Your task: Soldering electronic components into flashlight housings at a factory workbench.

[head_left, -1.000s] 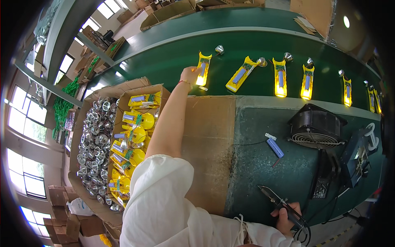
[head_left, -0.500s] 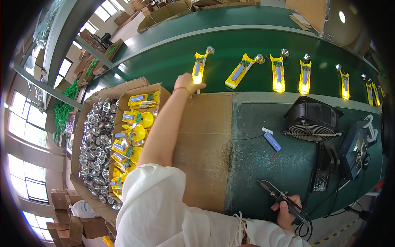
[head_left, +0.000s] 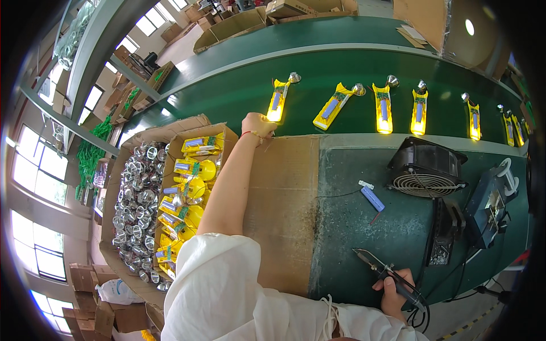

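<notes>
A person at a green conveyor belt, one arm stretched out, the other holding a soldering iron.

The left hand (head_left: 259, 124) rests at the belt edge (head_left: 364, 139), fingers curled by a yellow part (head_left: 277, 101); whether it pinches it is unclear. The right hand (head_left: 393, 288) grips the soldering iron (head_left: 382, 271). Six parts lie on the belt; a full box (head_left: 187, 190) remains. Bare cardboard mat (head_left: 281, 199) leaves room.

My one head camera looks steeply down from close above my bench (head_left: 352, 227), facing the green belt (head_left: 341, 74) ahead, its fisheye bending edges, my arms entering from below.
</notes>
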`<state>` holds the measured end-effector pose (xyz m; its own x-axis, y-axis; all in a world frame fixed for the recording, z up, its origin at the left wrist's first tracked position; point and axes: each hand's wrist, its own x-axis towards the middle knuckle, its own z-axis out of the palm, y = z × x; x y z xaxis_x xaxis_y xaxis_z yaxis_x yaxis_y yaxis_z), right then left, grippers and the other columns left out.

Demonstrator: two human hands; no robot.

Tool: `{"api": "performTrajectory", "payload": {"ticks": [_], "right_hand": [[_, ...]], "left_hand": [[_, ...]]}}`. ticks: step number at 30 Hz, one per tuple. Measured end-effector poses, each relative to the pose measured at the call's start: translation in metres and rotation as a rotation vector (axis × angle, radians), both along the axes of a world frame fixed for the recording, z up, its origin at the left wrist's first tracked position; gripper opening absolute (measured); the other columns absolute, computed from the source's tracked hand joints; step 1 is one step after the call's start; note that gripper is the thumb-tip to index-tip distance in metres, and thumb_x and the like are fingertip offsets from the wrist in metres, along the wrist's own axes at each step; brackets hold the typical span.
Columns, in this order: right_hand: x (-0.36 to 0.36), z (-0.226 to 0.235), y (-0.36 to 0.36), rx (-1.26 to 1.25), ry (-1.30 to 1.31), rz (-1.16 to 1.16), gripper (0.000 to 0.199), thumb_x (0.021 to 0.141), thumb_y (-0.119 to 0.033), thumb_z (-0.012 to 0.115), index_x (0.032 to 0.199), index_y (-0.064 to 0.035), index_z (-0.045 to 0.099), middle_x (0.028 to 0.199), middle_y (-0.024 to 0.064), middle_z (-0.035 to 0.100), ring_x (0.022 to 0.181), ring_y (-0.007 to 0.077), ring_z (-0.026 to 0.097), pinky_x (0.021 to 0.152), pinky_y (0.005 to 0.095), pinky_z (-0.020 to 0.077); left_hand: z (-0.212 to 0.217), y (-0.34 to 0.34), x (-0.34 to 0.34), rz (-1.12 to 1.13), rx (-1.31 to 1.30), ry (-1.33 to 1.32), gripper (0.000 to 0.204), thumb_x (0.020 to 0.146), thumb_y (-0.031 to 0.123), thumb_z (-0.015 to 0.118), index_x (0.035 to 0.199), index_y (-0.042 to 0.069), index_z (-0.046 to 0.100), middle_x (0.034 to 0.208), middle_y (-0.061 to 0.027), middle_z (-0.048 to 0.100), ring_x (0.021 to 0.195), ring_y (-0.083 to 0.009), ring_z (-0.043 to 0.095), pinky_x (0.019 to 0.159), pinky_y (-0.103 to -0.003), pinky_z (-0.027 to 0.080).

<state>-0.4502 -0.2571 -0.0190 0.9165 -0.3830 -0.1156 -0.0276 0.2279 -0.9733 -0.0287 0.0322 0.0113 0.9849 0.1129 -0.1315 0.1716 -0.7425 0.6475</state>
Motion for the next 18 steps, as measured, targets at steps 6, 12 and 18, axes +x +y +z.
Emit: {"api": "performTrajectory", "payload": {"ticks": [6, 12, 18], "right_hand": [[0.0, 0.0, 0.0, 0.025, 0.016, -0.002, 0.024, 0.081, -0.014, 0.059, 0.087, 0.0009, 0.041, 0.064, 0.0111, 0.053, 0.051, 0.0169, 0.056, 0.052, 0.0312, 0.0492], [0.002, -0.002, 0.001, 0.033, -0.008, 0.011, 0.026, 0.081, -0.015, 0.06, 0.088, 0.0011, 0.041, 0.064, 0.0114, 0.053, 0.052, 0.0172, 0.056, 0.052, 0.0314, 0.0493], [0.002, -0.001, 0.001, 0.001, 0.004, 0.013, 0.028, 0.08, -0.017, 0.061, 0.088, 0.0014, 0.041, 0.062, 0.0124, 0.054, 0.05, 0.0177, 0.056, 0.051, 0.0312, 0.049]], "left_hand": [[-0.006, 0.019, 0.011, 0.218, -0.221, 0.004, 0.01, 0.07, 0.006, 0.062, 0.07, -0.004, 0.064, 0.06, -0.0076, 0.06, 0.046, -0.0107, 0.056, 0.042, -0.021, 0.047], [-0.008, 0.015, 0.013, 0.264, -0.538, -0.237, 0.009, 0.076, 0.008, 0.063, 0.08, 0.0, 0.065, 0.068, -0.006, 0.063, 0.053, -0.0088, 0.059, 0.045, -0.018, 0.047], [-0.015, 0.005, 0.013, 0.239, -0.371, -0.179, 0.012, 0.072, 0.011, 0.066, 0.08, 0.003, 0.068, 0.063, -0.004, 0.062, 0.052, -0.0084, 0.056, 0.05, -0.021, 0.046]]}}
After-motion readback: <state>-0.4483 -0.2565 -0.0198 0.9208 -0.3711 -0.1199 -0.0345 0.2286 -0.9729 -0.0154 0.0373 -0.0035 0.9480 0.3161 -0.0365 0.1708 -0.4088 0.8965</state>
